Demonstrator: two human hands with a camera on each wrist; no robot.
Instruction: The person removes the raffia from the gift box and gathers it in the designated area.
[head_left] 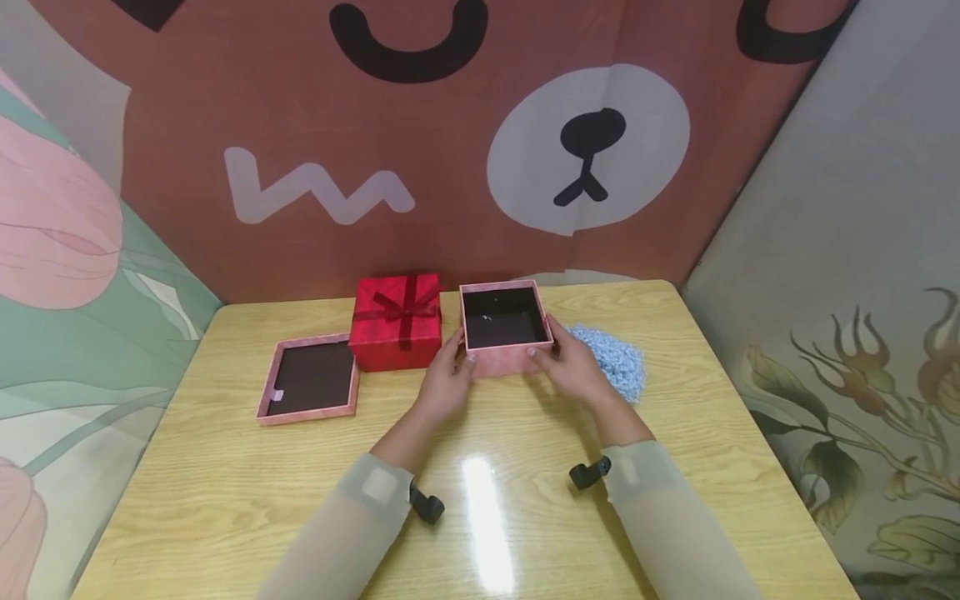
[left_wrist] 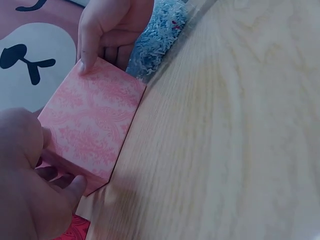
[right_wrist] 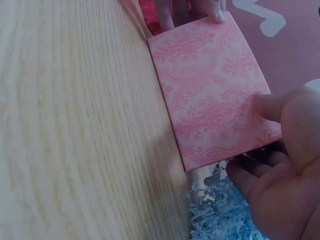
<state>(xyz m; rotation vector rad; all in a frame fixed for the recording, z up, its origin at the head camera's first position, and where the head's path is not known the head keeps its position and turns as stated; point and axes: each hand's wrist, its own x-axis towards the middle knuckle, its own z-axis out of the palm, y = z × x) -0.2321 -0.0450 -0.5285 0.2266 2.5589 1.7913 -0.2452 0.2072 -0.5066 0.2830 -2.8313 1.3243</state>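
Both hands hold an open pink patterned box point(head_left: 504, 362) near the table's back edge. Its inside is dark, with a small pale speck on it. My left hand point(head_left: 448, 385) grips the left side, thumb at the front wall and fingers along the side. On the opposite side, my right hand point(head_left: 573, 367) holds it with its thumb against the front wall point(right_wrist: 215, 90). Pale blue shredded paper point(head_left: 617, 363) lies just right of that hand, seemingly in clear plastic. In the left wrist view, the floral front wall point(left_wrist: 95, 115) faces the camera.
Left of the box stands a red gift box point(head_left: 386, 354) with a dark red ribbon bow. A shallow pink lid point(head_left: 313, 379), dark inside, lies farther left. Behind the wooden table point(head_left: 555, 500) hangs a printed bear backdrop point(head_left: 450, 167); patterned cloth flanks both sides.
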